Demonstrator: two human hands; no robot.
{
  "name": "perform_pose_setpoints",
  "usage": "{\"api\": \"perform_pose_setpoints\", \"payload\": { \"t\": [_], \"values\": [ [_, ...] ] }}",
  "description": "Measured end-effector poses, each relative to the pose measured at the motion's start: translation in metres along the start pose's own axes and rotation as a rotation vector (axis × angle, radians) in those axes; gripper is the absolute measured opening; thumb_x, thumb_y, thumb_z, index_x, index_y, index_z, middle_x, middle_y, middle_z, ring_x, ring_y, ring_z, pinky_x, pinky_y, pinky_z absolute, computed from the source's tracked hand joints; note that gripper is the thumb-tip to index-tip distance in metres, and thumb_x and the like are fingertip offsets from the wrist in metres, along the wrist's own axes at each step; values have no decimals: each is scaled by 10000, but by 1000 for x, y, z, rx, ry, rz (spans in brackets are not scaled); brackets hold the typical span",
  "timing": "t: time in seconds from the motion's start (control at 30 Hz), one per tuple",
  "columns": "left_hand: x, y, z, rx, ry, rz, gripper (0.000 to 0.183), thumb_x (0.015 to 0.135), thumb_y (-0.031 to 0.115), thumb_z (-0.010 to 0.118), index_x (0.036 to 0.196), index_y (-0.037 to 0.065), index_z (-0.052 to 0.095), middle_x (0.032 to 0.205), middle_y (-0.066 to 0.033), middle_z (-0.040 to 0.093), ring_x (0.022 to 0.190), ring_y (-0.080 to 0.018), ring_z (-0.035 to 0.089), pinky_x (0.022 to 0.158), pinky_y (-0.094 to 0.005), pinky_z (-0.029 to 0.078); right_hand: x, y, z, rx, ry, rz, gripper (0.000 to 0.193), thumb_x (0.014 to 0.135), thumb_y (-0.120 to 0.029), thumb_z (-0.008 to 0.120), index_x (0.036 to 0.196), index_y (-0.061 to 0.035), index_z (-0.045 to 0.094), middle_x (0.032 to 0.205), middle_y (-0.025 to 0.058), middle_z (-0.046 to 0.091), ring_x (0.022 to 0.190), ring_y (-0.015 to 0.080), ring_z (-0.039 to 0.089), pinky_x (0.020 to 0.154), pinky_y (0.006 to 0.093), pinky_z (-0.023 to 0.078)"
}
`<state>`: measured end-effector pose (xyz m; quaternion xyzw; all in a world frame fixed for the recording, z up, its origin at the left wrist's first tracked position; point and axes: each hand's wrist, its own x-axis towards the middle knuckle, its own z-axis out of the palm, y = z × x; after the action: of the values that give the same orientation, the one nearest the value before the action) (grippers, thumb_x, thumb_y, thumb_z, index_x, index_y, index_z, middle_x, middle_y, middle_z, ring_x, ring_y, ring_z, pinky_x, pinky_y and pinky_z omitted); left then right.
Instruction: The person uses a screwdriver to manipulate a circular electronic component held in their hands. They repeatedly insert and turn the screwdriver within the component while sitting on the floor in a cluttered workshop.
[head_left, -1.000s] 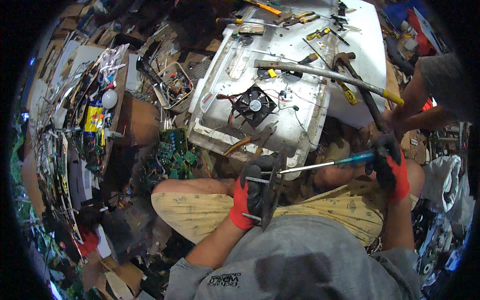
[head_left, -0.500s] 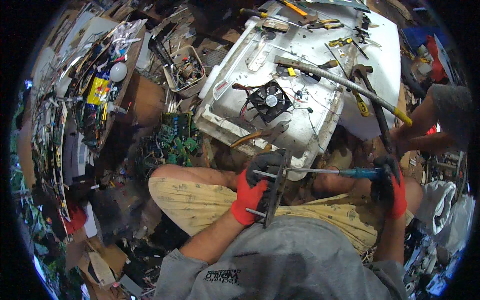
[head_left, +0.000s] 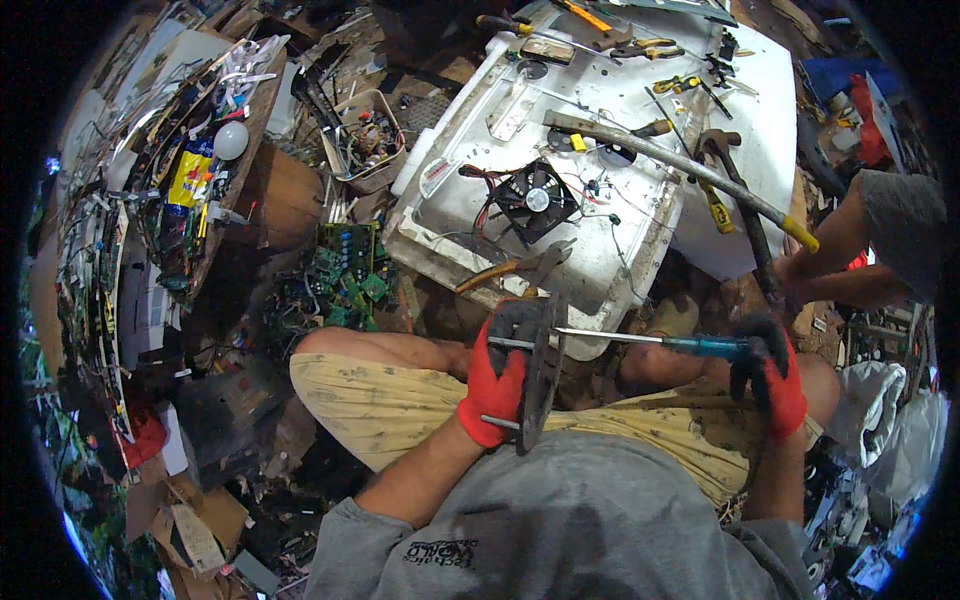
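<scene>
My left hand (head_left: 499, 370), in a red and black glove, is closed around a dark flat plate (head_left: 543, 375) held on edge above my lap. Thin metal posts stick out from the plate's left side. My right hand (head_left: 774, 376), gloved the same way, grips the end of a screwdriver (head_left: 705, 346) with a translucent blue handle. Its long shaft points left, and the tip meets or nearly meets the plate's upper right face; exact contact I cannot tell. Beyond my hands, a black cooling fan (head_left: 537, 201) with wires lies on a white panel (head_left: 450, 225), with pliers (head_left: 515, 267) at its near edge.
A long metal bar (head_left: 690, 165) and a hammer (head_left: 745, 200) lie across the panel's right side. Smaller hand tools (head_left: 648, 48) sit at its far end. Green circuit boards (head_left: 350, 270) and a bin of parts (head_left: 368, 140) are at left. Another person's arm (head_left: 835, 240) reaches in at right.
The view has shifted slightly, moving everything a little left. The plate has turned a bit, showing more of its right face. My right fingers look looser around the screwdriver handle.
</scene>
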<state>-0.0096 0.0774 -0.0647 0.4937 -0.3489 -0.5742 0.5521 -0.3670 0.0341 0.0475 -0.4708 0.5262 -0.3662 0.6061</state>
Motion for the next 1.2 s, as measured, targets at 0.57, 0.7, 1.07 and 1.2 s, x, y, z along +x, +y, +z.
{"api": "perform_pose_setpoints", "payload": {
  "t": [0.57, 0.7, 1.07, 1.2],
  "values": [
    [0, -1, 4, -196, 29, 33, 276, 998, 268, 520, 1123, 42, 616, 1023, -89, 652, 893, -192, 636, 742, -346, 540, 1, 64, -31, 596, 321, 86, 211, 964, -235, 562, 1124, -98, 568, 888, 35, 593, 759, 161, 593, 601, 304, 484],
    [-6, -7, -4, 40, 88, 164, 280, 999, 263, 511, 1131, 39, 614, 1023, -96, 662, 909, -181, 638, 751, -338, 539, -12, 31, 36, 972, -121, 284, 319, 943, -119, 577, 1253, -98, 502, 1059, 60, 601, 893, 199, 626, 744, 338, 540],
    [-16, 46, 24, 334, -27, 244, 373, 877, 131, 550, 1230, 11, 528, 1241, -135, 544, 1170, -258, 520, 1032, -379, 387, 26, 13, 157, 653, -223, 312, 238, 896, -95, 661, 1114, -59, 573, 943, 21, 626, 815, 114, 599, 704, 273, 501],
    [-16, 51, 26, 346, 49, 122, 350, 871, 109, 594, 1200, -2, 552, 1206, -139, 567, 1151, -261, 536, 1036, -377, 387, 38, 21, 165, 555, -155, 244, 243, 886, -95, 672, 1109, -54, 585, 930, 11, 632, 834, 121, 610, 731, 274, 507]
  ]
}}
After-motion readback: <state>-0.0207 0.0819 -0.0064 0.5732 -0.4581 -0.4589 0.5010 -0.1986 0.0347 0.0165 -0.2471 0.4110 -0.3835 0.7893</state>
